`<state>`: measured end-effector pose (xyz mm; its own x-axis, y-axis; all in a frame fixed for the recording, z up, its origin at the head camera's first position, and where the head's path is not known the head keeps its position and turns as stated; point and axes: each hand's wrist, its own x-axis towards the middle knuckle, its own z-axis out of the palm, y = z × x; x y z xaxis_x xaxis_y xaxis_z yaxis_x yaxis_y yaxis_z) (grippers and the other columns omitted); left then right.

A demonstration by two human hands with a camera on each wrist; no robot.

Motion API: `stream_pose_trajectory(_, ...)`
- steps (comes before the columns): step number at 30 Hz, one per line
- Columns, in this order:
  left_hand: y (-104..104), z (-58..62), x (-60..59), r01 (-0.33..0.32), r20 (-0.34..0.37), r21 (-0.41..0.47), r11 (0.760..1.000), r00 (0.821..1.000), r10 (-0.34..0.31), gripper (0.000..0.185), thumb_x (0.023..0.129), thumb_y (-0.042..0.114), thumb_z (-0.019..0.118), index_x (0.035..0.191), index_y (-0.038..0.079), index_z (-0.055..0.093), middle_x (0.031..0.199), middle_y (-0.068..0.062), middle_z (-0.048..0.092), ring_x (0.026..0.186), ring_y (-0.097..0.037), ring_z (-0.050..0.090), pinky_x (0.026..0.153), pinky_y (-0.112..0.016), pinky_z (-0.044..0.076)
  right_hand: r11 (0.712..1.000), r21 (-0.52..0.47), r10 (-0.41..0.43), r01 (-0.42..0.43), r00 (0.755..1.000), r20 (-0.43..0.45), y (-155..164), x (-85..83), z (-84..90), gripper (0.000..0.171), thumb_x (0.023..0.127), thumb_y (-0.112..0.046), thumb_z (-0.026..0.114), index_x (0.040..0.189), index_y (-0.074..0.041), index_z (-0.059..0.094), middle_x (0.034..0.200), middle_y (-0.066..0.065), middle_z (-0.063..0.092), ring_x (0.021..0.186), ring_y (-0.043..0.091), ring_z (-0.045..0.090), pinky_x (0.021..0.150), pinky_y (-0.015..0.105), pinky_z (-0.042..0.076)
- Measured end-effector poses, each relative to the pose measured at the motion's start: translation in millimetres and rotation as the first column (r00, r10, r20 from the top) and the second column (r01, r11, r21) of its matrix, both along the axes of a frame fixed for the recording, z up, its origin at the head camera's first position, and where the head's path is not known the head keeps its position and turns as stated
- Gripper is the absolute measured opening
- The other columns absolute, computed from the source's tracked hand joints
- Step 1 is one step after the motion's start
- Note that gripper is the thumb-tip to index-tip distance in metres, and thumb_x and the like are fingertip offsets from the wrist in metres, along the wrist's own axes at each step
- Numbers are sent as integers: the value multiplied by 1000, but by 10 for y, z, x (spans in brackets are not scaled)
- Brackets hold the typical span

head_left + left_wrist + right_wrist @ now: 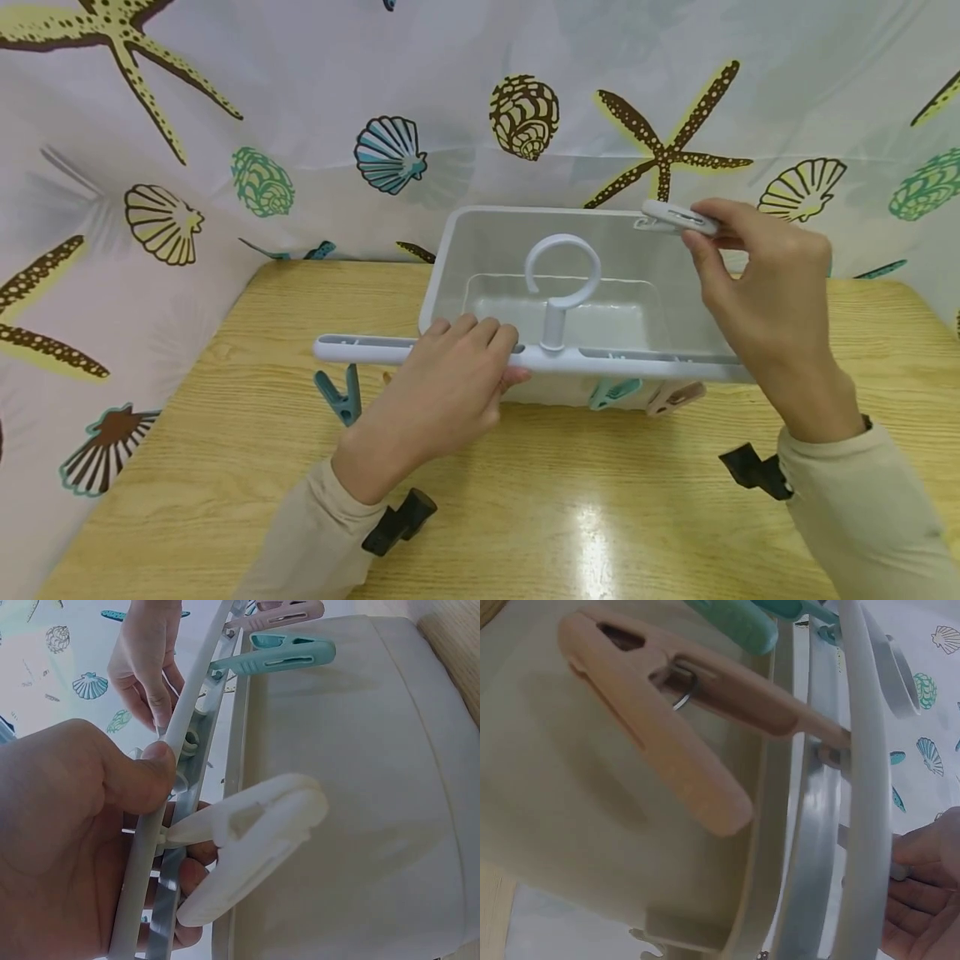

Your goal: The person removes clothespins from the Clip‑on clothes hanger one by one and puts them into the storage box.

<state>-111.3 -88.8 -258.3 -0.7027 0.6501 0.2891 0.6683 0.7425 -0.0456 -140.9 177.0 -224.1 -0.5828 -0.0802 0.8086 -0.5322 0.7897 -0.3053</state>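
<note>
Left hand (442, 392) gripping the long white bar of a clip hanger (540, 358), fingers curled over the top and thumb pressing against its side in the left wrist view. Hanger lying across the near rim of a white plastic bin (450, 242), its round hook (562, 275) standing upright above the bin's hollow. Right hand (765, 292) pinching a white clothespin (678, 218) between thumb and fingers, holding it at the bin's far right corner, level with the rim. Bin sitting on the wooden counter (525, 500), toward the back edge.

Hanging from the bar on the near side: a teal clothespin (339, 396) left of the left hand, another teal one (613, 392) and a pink clothespin (673, 397) right of the hook, both lying against the bin's outer wall. A white clip (251, 840) dangling from the bar just beside the left fingers in the left wrist view. Seashell-and-starfish curtain (262, 125) draping behind and to the left.
</note>
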Motion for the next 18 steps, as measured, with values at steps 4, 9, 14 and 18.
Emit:
stream_pose_trajectory(4, 8, -3, 2, -3, -6, 4, 1000, 1000, 3, 22, 99, 26, 54, 84, 10, 50, 72, 1, 42, 66, -18, 41, 61, -30, 35, 999, 50, 9, -11, 999, 37, -2, -24, -4, 20, 86, 1, 70, 105, 8, 68, 95, 21, 71, 79, 36, 69, 72, 46, 54)
stream_pose_trajectory(9, 16, -3, -2, -2, -11, 8, 1000, 1000, 2, 23, 99, 26, 55, 84, 9, 50, 71, 1, 42, 65, -18, 41, 60, -31, 34, 995, 99, -2, -15, 986, 169, -25, -30, 6, 20, 87, 0, 69, 106, 8, 67, 96, 23, 70, 82, 35, 68, 71, 46, 52)
stream_pose_trajectory(14, 20, -12, -1, -6, -13, 5, 1000, 1000, 6, 24, 98, 26, 56, 84, 8, 50, 71, 1, 42, 65, -18, 41, 59, -31, 34, 979, 204, -77, 10, 942, 326, -55, -29, 12, 18, 90, -4, 67, 105, 6, 68, 90, 22, 70, 67, 30, 63, 58, 41, 47)
stream_pose_trajectory(18, 22, -19, 0, -10, -17, 1, 1000, 1000, 10, 24, 98, 27, 56, 84, 8, 51, 71, 0, 43, 65, -18, 41, 59, -31, 34, 961, 276, -135, 10, 889, 437, -73, -23, -13, 18, 91, -7, 66, 105, 4, 68, 91, 21, 70, 67, 29, 62, 58, 44, 47)
